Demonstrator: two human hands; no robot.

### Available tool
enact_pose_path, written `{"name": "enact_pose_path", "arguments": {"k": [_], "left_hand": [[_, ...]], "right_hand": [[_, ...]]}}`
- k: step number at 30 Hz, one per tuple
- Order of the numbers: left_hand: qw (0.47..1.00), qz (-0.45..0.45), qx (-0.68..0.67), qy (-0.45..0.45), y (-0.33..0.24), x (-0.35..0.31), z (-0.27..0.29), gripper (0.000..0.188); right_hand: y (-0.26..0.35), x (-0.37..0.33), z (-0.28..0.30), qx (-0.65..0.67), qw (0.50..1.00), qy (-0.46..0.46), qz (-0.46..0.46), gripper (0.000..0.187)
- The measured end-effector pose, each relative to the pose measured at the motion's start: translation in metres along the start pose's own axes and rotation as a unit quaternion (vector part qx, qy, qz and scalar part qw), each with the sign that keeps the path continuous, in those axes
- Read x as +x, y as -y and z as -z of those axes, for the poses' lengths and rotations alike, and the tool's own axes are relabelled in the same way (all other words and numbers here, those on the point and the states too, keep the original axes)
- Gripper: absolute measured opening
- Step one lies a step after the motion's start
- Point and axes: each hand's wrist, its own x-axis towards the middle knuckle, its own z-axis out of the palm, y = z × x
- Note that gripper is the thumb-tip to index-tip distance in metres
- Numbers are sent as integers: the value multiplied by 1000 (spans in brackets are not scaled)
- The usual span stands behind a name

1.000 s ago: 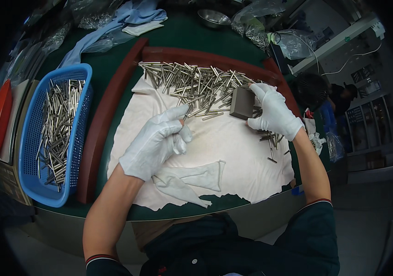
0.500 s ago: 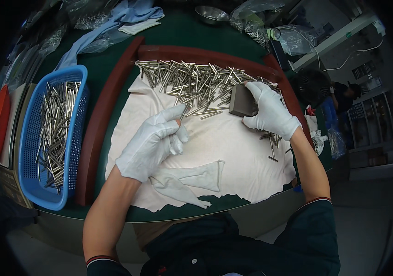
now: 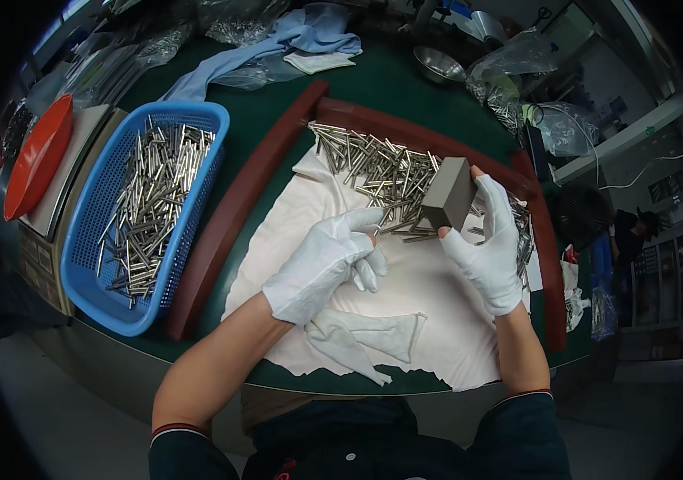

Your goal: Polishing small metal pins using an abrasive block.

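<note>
White gloves with bare fingertips cover both hands. My right hand (image 3: 485,252) grips a grey-brown rectangular block (image 3: 448,192) between thumb and fingers, tilted up at the right end of the pile. The pile is of loose shiny metal pins (image 3: 393,172), strewn over the far part of a pale cloth (image 3: 277,248). Just in front of them, my left hand (image 3: 329,260) is closed in a pinch on a metal pin (image 3: 377,227), mostly hidden by the fingers. A crumpled white fabric scrap (image 3: 377,336) lies on the cloth below my left hand.
Dark red wooden rails (image 3: 233,212) border the cloth left, back and right. On the left stands a blue perforated basket (image 3: 77,264) of similar pins, beside a red tray (image 3: 39,160). A metal bowl (image 3: 439,66) and plastic bags (image 3: 561,128) sit farther back. Another person (image 3: 632,232) is at far right.
My right hand has lifted and turned the block, which now stands tilted rather than low against the pins. The left hand keeps its pinch near the pile. The whole view has shifted and turned.
</note>
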Motion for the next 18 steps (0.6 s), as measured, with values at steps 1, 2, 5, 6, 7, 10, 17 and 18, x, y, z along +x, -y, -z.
{"name": "enact_pose_path", "arguments": {"k": [1,2,5,6,7,10,17,18], "left_hand": [[1000,-2,26,-7,-3,-1,-1,47],[999,-1,38,-6,-5,-3,-2,48],[999,2,34,-25,-4,-1,-5,50],[999,3,33,-28,-3,-1,-4,50],[999,12,30,-25,-3,0,-4,51],[999,31,4,-9,-3,1,-2,53],[998,53,-11,42,-4,0,-2,53],[998,54,-11,42,-5,0,-3,53]], "right_hand": [[2,-6,-7,-49,998,4,31,76],[4,-13,-12,-97,993,8,61,77],[3,-22,-17,-141,982,4,123,81],[3,-23,-17,-169,976,-5,139,83],[5,-24,-17,-166,977,-14,136,85],[9,-28,-16,-156,979,-25,129,86],[10,-30,-18,-154,980,-17,122,86],[11,-30,-18,-149,981,-14,122,86]]}}
